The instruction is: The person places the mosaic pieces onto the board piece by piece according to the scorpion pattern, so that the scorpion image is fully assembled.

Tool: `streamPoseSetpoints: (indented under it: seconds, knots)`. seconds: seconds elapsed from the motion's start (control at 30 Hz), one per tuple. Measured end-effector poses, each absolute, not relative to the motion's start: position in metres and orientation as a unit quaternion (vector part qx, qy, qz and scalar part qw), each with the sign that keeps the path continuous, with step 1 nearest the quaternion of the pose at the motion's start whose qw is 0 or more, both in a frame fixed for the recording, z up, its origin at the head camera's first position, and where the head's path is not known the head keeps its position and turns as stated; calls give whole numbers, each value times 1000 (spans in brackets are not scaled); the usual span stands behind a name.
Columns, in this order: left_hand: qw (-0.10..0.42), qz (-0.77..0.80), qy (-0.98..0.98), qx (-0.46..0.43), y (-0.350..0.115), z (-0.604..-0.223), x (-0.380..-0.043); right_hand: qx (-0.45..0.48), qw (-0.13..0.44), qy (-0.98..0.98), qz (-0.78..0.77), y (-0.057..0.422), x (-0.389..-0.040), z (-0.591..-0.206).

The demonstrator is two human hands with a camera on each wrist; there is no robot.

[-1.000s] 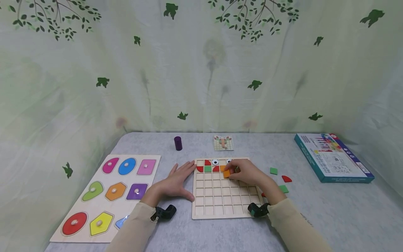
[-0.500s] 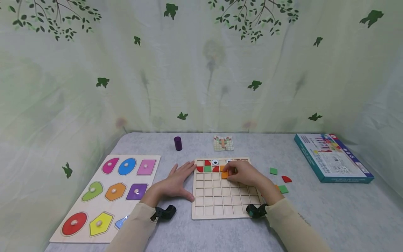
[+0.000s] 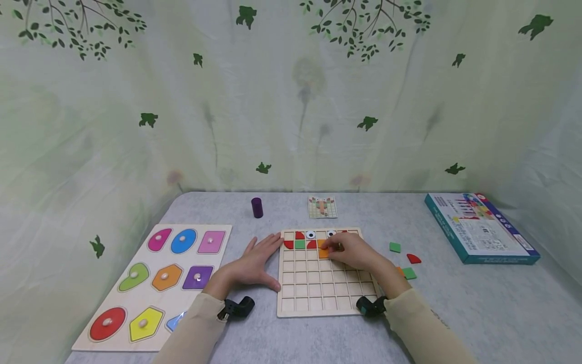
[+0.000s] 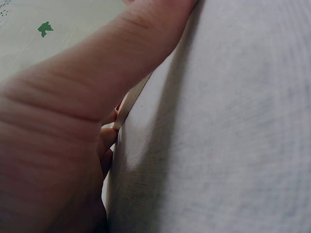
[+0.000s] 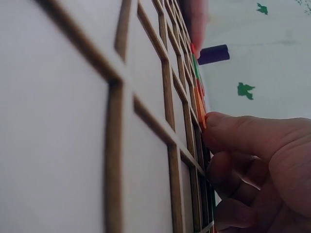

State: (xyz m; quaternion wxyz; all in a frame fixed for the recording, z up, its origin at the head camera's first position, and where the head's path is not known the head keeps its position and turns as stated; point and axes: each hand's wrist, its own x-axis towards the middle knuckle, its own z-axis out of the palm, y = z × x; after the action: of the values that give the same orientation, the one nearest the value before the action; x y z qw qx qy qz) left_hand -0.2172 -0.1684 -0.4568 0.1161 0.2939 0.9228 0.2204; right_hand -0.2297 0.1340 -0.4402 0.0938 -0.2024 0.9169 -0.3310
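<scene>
A wooden grid board (image 3: 302,291) lies flat in the middle of the table in the head view. My left hand (image 3: 250,265) rests along its left edge with fingers and thumb spread. My right hand (image 3: 354,250) is over the upper right of the board, its thumb and fingers at an orange square tile (image 3: 324,253) in the third row. In the right wrist view the thumb touches the end of this orange tile (image 5: 200,107), which looks slightly raised. Red pieces (image 3: 288,244), a green square (image 3: 300,244) and eye discs (image 3: 310,234) fill cells in the top rows. The right hand hides some cells.
Loose green tiles (image 3: 395,247) and a red quarter-round (image 3: 414,258) lie right of the board. Behind it are a pattern card (image 3: 323,207) and a purple cylinder (image 3: 257,208). A knobbed shape puzzle (image 3: 182,313) lies at left, a teal box (image 3: 482,228) at right.
My right hand has shifted slightly left with the orange tile, which has come down flatter into the cell below another orange piece. The left hand has stayed in place.
</scene>
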Motion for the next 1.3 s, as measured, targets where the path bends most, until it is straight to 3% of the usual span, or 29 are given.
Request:
streamPoseSetpoints:
  seconds: [0.5,0.83,1.3]
  knots:
    - [120,220,923,292,-168,-454,-216,-212,91,914,-335,142,-226,-433]
    - [118,227,921,293,-168,-456,-216,-227,129,895,-361,155,-220,-432]
    - [119,227,921,293,-168,-454,-215,-97,53,934,-339,205,-213,-419]
